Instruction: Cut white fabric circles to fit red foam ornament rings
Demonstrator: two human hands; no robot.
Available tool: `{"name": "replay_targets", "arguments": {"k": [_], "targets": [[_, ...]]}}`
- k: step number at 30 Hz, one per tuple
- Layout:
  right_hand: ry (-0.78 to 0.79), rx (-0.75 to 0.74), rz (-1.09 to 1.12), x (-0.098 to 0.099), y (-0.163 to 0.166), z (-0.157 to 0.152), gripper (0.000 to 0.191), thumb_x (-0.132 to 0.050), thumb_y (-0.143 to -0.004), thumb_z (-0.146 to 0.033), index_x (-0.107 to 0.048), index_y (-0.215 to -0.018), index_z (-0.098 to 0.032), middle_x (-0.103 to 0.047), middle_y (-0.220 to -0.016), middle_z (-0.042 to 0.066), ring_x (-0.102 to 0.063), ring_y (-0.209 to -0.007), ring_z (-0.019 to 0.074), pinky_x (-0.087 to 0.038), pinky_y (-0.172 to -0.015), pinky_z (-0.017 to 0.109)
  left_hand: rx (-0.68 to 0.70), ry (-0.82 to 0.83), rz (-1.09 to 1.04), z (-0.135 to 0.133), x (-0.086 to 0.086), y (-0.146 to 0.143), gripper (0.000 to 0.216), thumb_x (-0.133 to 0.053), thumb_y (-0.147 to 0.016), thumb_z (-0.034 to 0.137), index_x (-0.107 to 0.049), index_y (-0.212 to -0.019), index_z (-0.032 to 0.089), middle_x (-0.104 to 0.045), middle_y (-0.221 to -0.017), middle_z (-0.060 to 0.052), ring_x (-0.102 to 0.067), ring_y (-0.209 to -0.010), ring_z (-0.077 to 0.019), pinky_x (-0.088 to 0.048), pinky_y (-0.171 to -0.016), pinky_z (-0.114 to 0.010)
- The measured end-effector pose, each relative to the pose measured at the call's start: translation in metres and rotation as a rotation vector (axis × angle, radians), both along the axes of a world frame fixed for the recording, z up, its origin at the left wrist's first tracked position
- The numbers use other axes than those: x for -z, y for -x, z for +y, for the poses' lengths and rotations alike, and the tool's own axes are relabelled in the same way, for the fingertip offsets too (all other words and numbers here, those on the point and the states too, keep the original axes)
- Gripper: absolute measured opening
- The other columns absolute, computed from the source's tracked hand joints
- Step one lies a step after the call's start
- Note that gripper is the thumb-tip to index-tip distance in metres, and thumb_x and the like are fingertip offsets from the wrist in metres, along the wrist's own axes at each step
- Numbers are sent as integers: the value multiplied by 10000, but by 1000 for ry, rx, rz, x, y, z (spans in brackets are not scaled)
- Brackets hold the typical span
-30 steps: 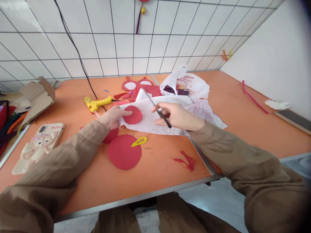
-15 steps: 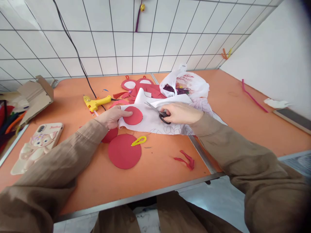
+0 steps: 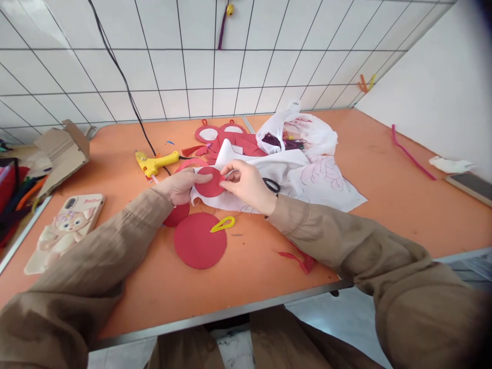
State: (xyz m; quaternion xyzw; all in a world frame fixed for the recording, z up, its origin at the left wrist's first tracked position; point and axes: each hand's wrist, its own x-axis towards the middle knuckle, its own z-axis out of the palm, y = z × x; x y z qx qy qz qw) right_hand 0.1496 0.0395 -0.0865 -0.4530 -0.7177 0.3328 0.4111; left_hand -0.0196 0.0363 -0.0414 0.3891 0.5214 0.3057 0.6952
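A small red paper circle [image 3: 207,183] lies against the white cloth [image 3: 265,169]. My left hand [image 3: 180,187] grips the circle and the cloth's left edge together, thumb on top. At the circle's right edge, my right hand [image 3: 249,188] has thumb and fingertips closed on its rim. The black-handled scissors [image 3: 272,185] rest on the cloth beyond my right hand, mostly hidden by it. Nearer me are a larger red circle [image 3: 200,242] and a yellow loop [image 3: 223,224] overlapping its edge. Another red circle [image 3: 177,215] sits partly under my left wrist.
A yellow glue gun [image 3: 156,163] with a cord lies left of my hands, and a phone [image 3: 69,230] by my left sleeve. Behind the cloth are red pieces [image 3: 246,142] and a white plastic bag [image 3: 313,134]. Red scraps [image 3: 303,261] lie near the front edge.
My right hand has let go of the scissors, leaving them on the cloth, and moved left to pinch the small red circle's edge. My left hand keeps its hold.
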Motion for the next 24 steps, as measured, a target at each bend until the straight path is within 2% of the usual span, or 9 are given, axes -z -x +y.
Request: {"name": "replay_targets", "arguments": {"k": [6, 9, 12, 15, 19, 22, 24], "targets": [[18, -2, 61, 11, -1, 4, 89, -659, -694, -193, -576, -724, -185, -574, -872, 19, -558, -666, 123, -515, -667, 310, 8, 69, 9, 2, 0, 1, 313, -426, -956, 269, -694, -968, 109, -567, -478, -18, -460, -426, -132, -379, -505, -264], [43, 2, 65, 15, -2, 4, 82, -660, -696, -189, -608, -759, -181, -590, -907, 27, -548, -654, 114, -524, -669, 316, -6, 80, -3, 2, -1, 1, 471, -342, -975, 415, -697, -946, 107, -538, -459, -39, -492, -462, -172, -385, -516, -289], [47, 8, 51, 17, -3, 4, 76, -656, -706, -184, -636, -780, -178, -593, -906, 29, -547, -665, 115, -530, -687, 322, -2, 79, -32, 2, -3, 1, 576, -287, -964, 512, -692, -986, 102, -599, -535, -74, -544, -502, -195, -422, -566, -314], [11, 23, 14, 17, -3, 3, 74, -656, -706, -162, -660, -778, -175, -596, -899, 32, -547, -685, 122, -532, -725, 338, -8, 79, -43, 2, -2, 2, 551, -329, -947, 531, -679, -1022, 112, -647, -601, -82, -561, -511, -188, -443, -590, -312], [-6, 31, -1, 16, -3, 2, 66, -650, -723, -157, -672, -780, -183, -614, -924, 38, -557, -692, 132, -536, -744, 358, -58, 55, -51, 5, 3, 5, 522, -414, -920, 534, -674, -1015, 92, -669, -642, -104, -639, -664, -244, -470, -637, -319], [-14, 36, 0, 16, -3, 2, 65, -657, -724, -163, -677, -782, -183, -620, -940, 40, -564, -698, 134, -536, -745, 355, -18, 54, -64, 6, 5, 6, 506, -421, -925, 523, -682, -1008, 98, -682, -667, -103, -666, -753, -266, -481, -649, -315], [-18, 33, -1, 17, -2, 2, 73, -659, -719, -159, -679, -786, -183, -621, -935, 37, -558, -688, 129, -534, -736, 346, 11, 45, -85, 6, 8, 6, 410, -475, -922, 457, -692, -995, 117, -696, -683, -90, -676, -783, -256, -492, -663, -309]]}}
